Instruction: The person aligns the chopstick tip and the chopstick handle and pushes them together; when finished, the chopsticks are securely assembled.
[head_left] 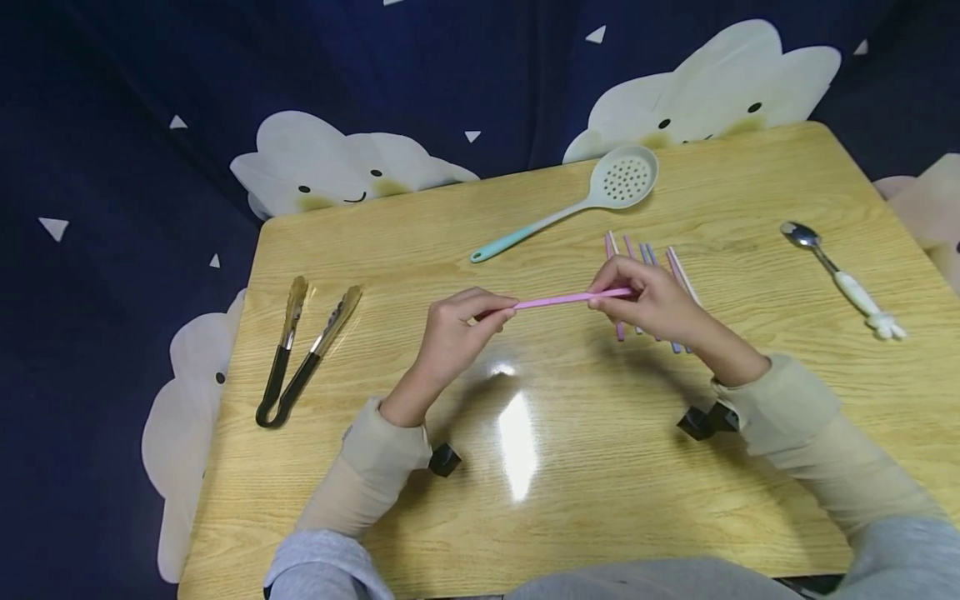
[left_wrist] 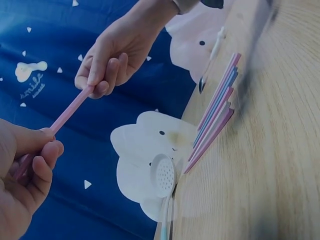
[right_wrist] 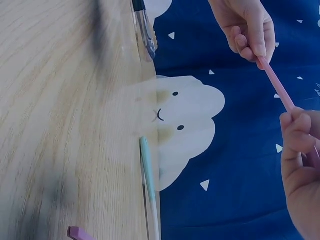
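A pink chopstick is held up above the table between both hands. My left hand pinches one end between thumb and fingers. Toward its other end, my right hand grips the stick, with a short stretch showing past the thumb. In the left wrist view the chopstick runs slanting from one hand to the other, well off the tabletop. Beneath and behind the right hand lies a row of chopsticks in pink, white and blue, partly covered by that hand in the head view.
A pale slotted skimmer with a mint handle lies toward the back. Metal tongs with black handles rest spread at the left. On the right is a spoon with a white handle. A dark blue curtain hangs behind the wooden table.
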